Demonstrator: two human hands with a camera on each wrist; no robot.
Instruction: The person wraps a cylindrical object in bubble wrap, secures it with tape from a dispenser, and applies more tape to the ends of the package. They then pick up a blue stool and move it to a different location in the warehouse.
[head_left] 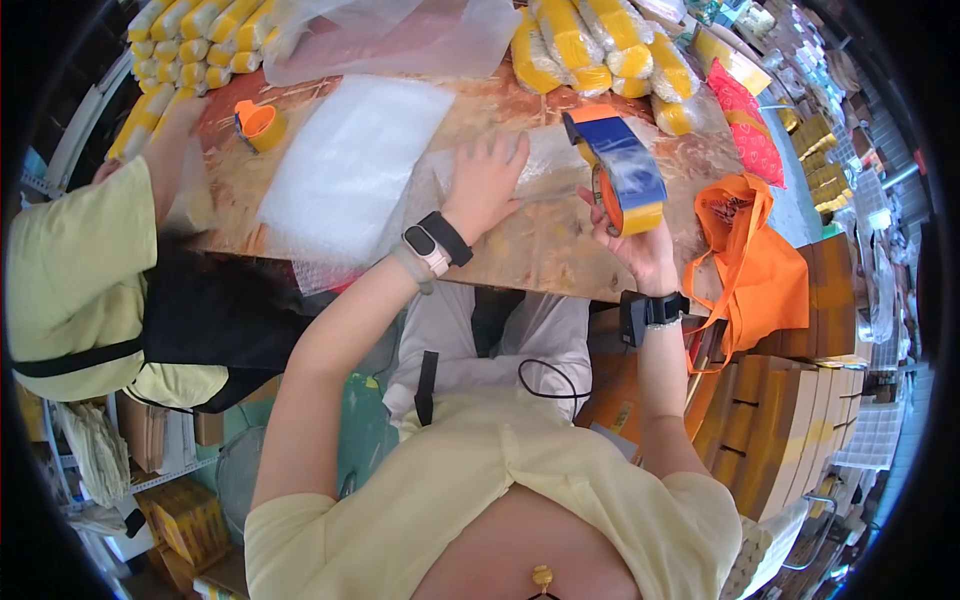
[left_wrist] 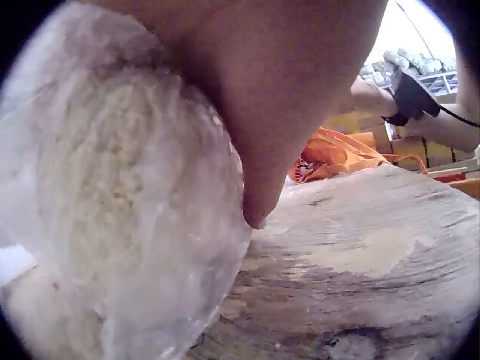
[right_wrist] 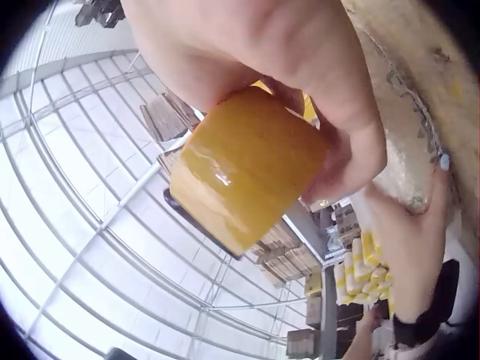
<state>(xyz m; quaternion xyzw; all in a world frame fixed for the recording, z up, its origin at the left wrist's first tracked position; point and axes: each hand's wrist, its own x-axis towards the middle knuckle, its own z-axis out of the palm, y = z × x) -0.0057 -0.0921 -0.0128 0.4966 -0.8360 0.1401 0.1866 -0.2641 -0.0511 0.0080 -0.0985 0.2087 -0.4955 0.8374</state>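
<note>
Wooden tabletop [head_left: 520, 250] carries everything, worn and blotchy. On it lies a big sheet of bubble wrap [head_left: 350, 160], flat, w/ a wrapped bundle [left_wrist: 112, 210] at its right edge under the left hand [head_left: 485, 185]; that hand is spread, fingers straight, pressing down on the bundle, nothing gripped. Stacks of yellow packed rolls [head_left: 600, 50] sit at the far edge, well apart from the hands, and an orange bag [head_left: 745, 260] hangs off the tabletop's right side. Right hand [head_left: 640, 245] is raised off the tabletop just right of the bundle, fingers curled round a tape dispenser [head_left: 620, 170] w/ blue guard and a yellow tape roll [right_wrist: 244, 169]; dispenser isn't touching the wrap. A small orange tape roll [head_left: 260, 125] rests near the sheet's far-left corner. A second person's arm [head_left: 165, 150] rests at the left edge. Risks, as I judge: wrap could spring open if the pressing hand eases, since only flat fingers hold it; tape may land crooked or stick to itself, coming in one-handed.
</note>
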